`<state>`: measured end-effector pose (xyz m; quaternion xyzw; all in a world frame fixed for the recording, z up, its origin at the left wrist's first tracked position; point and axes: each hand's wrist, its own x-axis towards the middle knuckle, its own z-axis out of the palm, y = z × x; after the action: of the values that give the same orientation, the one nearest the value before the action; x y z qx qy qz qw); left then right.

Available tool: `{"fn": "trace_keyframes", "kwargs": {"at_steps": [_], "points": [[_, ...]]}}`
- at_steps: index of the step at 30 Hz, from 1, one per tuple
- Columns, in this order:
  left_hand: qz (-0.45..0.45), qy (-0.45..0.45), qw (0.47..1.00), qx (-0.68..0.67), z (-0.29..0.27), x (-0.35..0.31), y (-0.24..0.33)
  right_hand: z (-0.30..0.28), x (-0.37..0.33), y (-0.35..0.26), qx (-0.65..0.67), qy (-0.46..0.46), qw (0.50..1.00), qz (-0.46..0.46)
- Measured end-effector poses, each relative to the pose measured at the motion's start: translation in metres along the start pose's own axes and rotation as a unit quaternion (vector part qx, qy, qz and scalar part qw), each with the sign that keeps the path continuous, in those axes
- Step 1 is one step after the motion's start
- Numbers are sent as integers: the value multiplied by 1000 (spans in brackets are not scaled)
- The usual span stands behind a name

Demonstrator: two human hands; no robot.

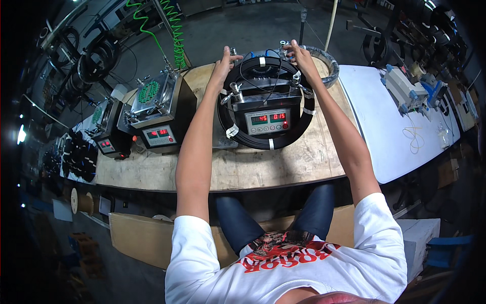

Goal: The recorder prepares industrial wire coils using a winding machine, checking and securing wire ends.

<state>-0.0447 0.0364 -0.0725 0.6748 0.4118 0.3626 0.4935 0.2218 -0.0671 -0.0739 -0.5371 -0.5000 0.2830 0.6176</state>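
A black benchtop machine [268,101] with a red digital display panel [268,122] stands in front of me, metal clamp posts at its corners. A large coil of black cable [302,123], tied with white tape, leans around it. My left hand [221,70] is at the far left clamp post [233,52], its index finger raised and thumb stretched out. At the far right clamp post [283,46], my right hand [302,60] reaches in with fingers spread and extended. Contact with the posts is hard to make out. A thin black cable [246,76] loops over the machine's top.
Two similar machines with green round patterns on top, a larger one [161,114] and a smaller one [107,126], stand to the left. Green coiled air hoses [177,43] hang behind. On the white table [374,131] at right sits a grey device [405,88].
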Motion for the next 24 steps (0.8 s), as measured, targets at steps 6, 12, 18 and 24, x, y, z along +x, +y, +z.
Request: {"fn": "trace_keyframes", "kwargs": {"at_steps": [6,12,18,24], "points": [[-2,-8,1000,6,2,5,-4,-5,6,7,-60,12,998,-9],[-31,25,999,-8,0,-1,2,-3,4,8,-48,8,998,-40],[-13,14,999,-46,6,-13,14,-4,3,8,-20,10,999,-39],[-23,-23,999,-18,0,3,0,-3,5,8,-29,21,999,-28]]}}
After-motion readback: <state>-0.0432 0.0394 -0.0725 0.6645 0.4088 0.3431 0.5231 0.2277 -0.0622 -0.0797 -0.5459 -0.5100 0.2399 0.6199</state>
